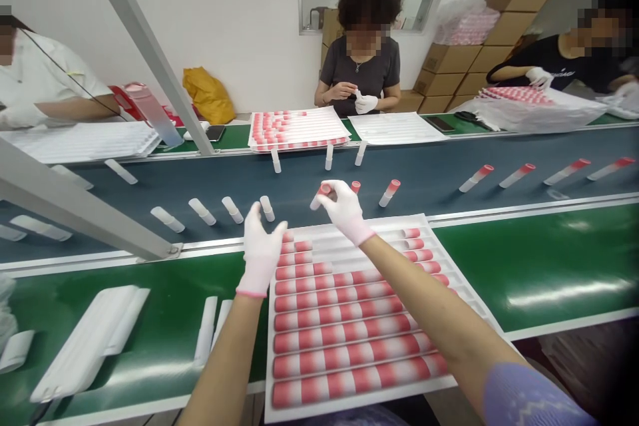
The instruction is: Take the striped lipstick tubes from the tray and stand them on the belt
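Tube (320,195), white with a red cap, sits pinched in the fingertips of the right hand (344,212) just above centre frame, over the near edge of the belt (429,176). The gloved fingers are curled close around it, thumb against forefingers. The left hand (260,246), also in a white glove, hangs left of it with fingers loosely spread and half open, holding nothing, its fingertips near the top left corner of the tray (439,249).

The tray lies in the lower centre on the green table (539,266), its lower rows filled with red-and-white tubes laid end to end, its upper rows only partly filled at each end. On the belt beyond, two red-capped tubes (390,192) lie just right of the held one; four more are spread toward the right edge. Plain white tubes (202,211) lie in a loose row left of centre.

At lower left, white empty trays (92,339) rest on the table. A grey metal bar (144,40) crosses the upper left.

Across the belt, a person in a dark top (360,66) at top centre holds a small piece in both hands, with a part-filled tray (297,130) in front. A sleeve in white shows at the left edge, and another person at upper right reaches over a stack of trays (524,106). Cartons (464,60) are stacked behind.
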`<action>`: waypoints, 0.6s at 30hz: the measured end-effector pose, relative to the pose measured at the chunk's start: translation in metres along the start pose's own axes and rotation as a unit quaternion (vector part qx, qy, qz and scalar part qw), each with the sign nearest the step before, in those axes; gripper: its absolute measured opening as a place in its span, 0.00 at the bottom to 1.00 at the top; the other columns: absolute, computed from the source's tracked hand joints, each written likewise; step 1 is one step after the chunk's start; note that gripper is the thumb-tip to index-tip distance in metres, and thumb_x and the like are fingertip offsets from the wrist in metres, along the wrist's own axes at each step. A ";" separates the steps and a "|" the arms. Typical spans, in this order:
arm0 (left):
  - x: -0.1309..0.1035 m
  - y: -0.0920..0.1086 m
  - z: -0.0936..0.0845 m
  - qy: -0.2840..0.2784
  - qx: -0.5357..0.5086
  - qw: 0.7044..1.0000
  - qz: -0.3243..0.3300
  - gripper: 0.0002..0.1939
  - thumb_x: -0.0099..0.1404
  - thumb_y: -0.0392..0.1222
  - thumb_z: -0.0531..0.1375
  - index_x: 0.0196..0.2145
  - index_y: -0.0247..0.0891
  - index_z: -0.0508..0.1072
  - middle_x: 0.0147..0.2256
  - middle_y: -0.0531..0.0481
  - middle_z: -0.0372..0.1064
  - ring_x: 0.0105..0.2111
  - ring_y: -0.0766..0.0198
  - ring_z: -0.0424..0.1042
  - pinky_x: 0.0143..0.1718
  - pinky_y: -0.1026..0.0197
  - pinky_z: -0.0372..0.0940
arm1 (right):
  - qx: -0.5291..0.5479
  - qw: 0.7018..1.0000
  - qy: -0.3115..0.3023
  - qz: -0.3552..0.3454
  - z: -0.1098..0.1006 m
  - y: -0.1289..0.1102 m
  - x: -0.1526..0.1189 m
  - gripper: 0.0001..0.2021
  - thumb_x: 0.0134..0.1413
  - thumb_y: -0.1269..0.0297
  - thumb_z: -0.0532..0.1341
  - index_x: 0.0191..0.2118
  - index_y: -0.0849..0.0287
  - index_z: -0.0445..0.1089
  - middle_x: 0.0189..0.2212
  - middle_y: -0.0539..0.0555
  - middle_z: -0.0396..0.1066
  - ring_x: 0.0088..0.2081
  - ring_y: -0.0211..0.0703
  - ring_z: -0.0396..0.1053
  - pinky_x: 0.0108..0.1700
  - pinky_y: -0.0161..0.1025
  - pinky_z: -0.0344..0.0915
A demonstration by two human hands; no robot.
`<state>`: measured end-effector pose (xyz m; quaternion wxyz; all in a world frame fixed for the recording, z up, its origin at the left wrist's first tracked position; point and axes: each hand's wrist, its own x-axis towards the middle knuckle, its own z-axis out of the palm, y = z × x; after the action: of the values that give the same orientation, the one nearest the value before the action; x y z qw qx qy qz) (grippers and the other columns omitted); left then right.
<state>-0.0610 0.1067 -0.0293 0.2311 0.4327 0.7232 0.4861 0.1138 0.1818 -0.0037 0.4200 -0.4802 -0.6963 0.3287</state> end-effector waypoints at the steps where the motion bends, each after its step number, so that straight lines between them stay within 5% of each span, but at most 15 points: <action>1: 0.016 -0.004 0.003 0.026 0.021 0.999 -0.011 0.41 0.58 0.40 0.66 0.66 0.36 0.56 0.66 0.35 0.54 0.66 0.46 0.56 0.67 0.48 0.52 | -0.022 1.000 0.004 0.013 0.004 0.011 0.016 0.09 0.57 0.70 0.55 0.43 0.59 0.66 0.36 0.52 0.72 0.35 0.39 0.73 0.48 0.40 0.68; 4: 0.053 -0.015 0.016 0.042 0.047 0.997 -0.036 0.39 0.58 0.40 0.66 0.64 0.35 0.58 0.66 0.33 0.54 0.67 0.44 0.54 0.67 0.46 0.50 | -0.073 0.996 0.000 0.043 0.010 0.037 0.041 0.10 0.54 0.69 0.58 0.43 0.61 0.69 0.39 0.56 0.72 0.37 0.43 0.72 0.47 0.43 0.68; 8: 0.067 -0.026 0.027 -0.001 0.033 0.998 -0.058 0.18 0.61 0.38 0.62 0.49 0.34 0.72 0.49 0.35 0.73 0.54 0.45 0.70 0.59 0.44 0.60 | -0.149 0.988 -0.004 0.043 0.011 0.040 0.020 0.24 0.53 0.61 0.64 0.56 0.58 0.65 0.49 0.60 0.67 0.44 0.50 0.70 0.48 0.48 0.67; 10: 0.060 -0.027 0.024 -0.021 0.013 0.998 -0.053 0.14 0.64 0.40 0.59 0.47 0.35 0.73 0.44 0.39 0.76 0.49 0.49 0.74 0.57 0.47 0.63 | -0.178 0.983 -0.037 0.012 0.014 0.032 -0.004 0.20 0.56 0.60 0.64 0.55 0.56 0.68 0.48 0.60 0.67 0.45 0.52 0.68 0.49 0.50 0.66; 13: 0.038 -0.022 0.008 -0.054 -0.028 0.998 -0.026 0.18 0.68 0.46 0.55 0.53 0.39 0.71 0.43 0.44 0.76 0.46 0.55 0.75 0.55 0.53 0.65 | -0.198 0.970 -0.140 -0.036 0.025 0.019 -0.035 0.04 0.53 0.65 0.66 0.36 0.58 0.74 0.39 0.59 0.70 0.41 0.52 0.67 0.46 0.48 0.66; 15: 0.018 -0.017 -0.007 -0.086 -0.063 0.994 -0.007 0.22 0.69 0.50 0.54 0.58 0.40 0.68 0.42 0.46 0.76 0.45 0.57 0.75 0.53 0.55 0.67 | -0.202 0.959 -0.195 -0.052 0.031 0.016 -0.045 0.06 0.51 0.69 0.67 0.26 0.59 0.71 0.34 0.59 0.70 0.38 0.51 0.66 0.44 0.48 0.66; 18: -0.012 -0.011 -0.028 -0.099 -0.123 0.987 -0.001 0.24 0.68 0.52 0.56 0.59 0.41 0.68 0.42 0.47 0.75 0.46 0.57 0.74 0.51 0.55 0.68 | -0.196 0.952 -0.228 -0.054 0.034 0.015 -0.049 0.05 0.51 0.74 0.65 0.26 0.61 0.71 0.30 0.58 0.68 0.38 0.51 0.66 0.44 0.49 0.67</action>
<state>-0.0804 0.0806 -0.0281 0.3537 0.4466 0.6314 0.5261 0.0983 0.1385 -0.0448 0.1647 -0.4267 -0.8494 0.2635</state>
